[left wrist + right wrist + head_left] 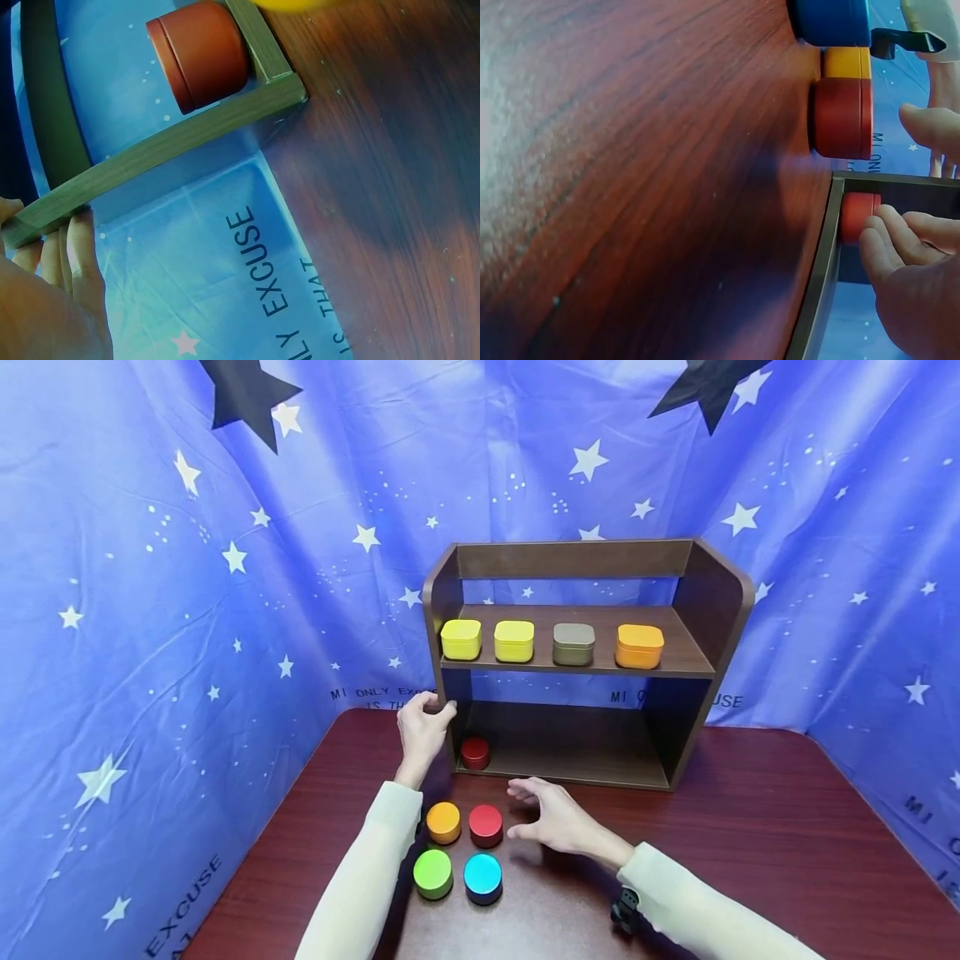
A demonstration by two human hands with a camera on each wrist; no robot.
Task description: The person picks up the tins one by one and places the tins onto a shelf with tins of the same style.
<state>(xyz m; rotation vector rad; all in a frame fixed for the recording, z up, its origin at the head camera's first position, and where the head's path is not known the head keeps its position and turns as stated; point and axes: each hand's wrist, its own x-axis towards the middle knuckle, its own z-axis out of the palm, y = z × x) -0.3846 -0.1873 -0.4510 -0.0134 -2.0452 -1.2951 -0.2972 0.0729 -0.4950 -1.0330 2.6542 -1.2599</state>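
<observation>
My left hand (424,731) grips the left side panel of a dark brown wooden two-tier shelf (716,606); in the left wrist view the fingers (84,244) press the panel's outer face. My right hand (558,820) hovers above the table with thumb and fingers spread, holding nothing. Just left of it stands a round red tin (486,827). An orange tin (444,823), a green tin (433,873) and a blue tin (483,878) stand close by. Another red tin (475,753) sits in the lower compartment's front left corner, also seen in the left wrist view.
Along the upper tier stand two yellow square tins (461,640) (514,642), a grey-green one (573,645) and an orange one (640,647). The reddish wooden table (787,827) has a blue star-printed curtain (300,527) around it.
</observation>
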